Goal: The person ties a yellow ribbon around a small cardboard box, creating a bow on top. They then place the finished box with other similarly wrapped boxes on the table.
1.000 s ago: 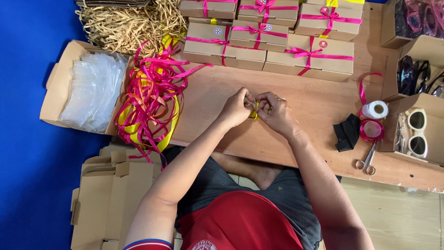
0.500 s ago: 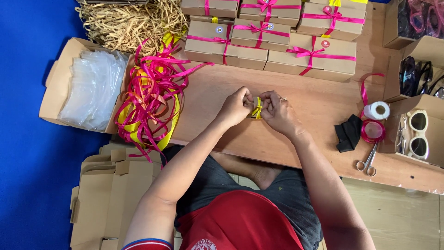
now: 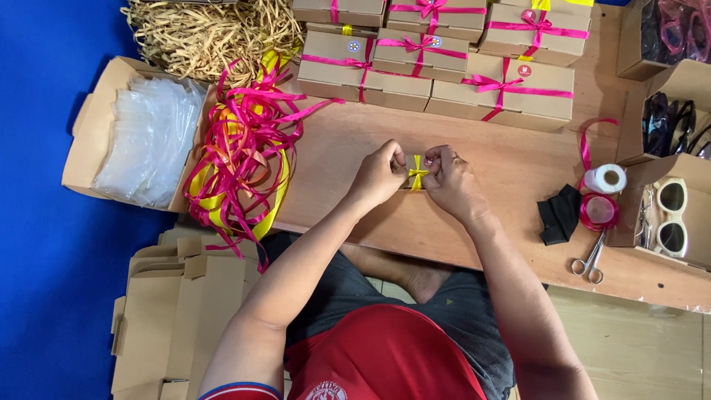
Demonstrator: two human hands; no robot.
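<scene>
Yellow ribbon [image 3: 417, 175] sits pinched between both hands near the middle of the desk [image 3: 511, 244], wrapped around a small brown box [image 3: 409, 164] mostly hidden under the fingers. Left hand [image 3: 380, 175] closed, fingertips gripping the ribbon from the left side; right hand [image 3: 446, 178] closed too, fingertips on the ribbon from the right. Hands almost touching each other over the box. Knot or bow state: cannot tell, too small.

Toward the far edge of the desk: stacked brown boxes with pink ribbon bows [image 3: 503, 89], several rows, some with small round stickers. One in that group shows a bit of yellow ribbon.

Left edge of the desk: loose pile of pink and yellow ribbon lengths [image 3: 241, 159] hanging over the edge. Beyond it at the far-left corner, a heap of tan paper shred [image 3: 211, 33]. Off the desk on the left, an open cardboard box with clear plastic bags [image 3: 148, 137] on the blue floor [image 3: 44, 281]. Below that, flat folded cardboard blanks [image 3: 174, 315] stacked on the floor.

Right side of the desk: white tape roll [image 3: 606, 178], pink ribbon spool [image 3: 598, 212] just beside it, black cloth piece [image 3: 560, 214] to the left of the spool, scissors [image 3: 590, 259] near the near edge. Right edge: open boxes holding sunglasses [image 3: 672, 215], white frames in the nearest one, dark ones further back.

Person seated, red shirt, legs under the desk.
</scene>
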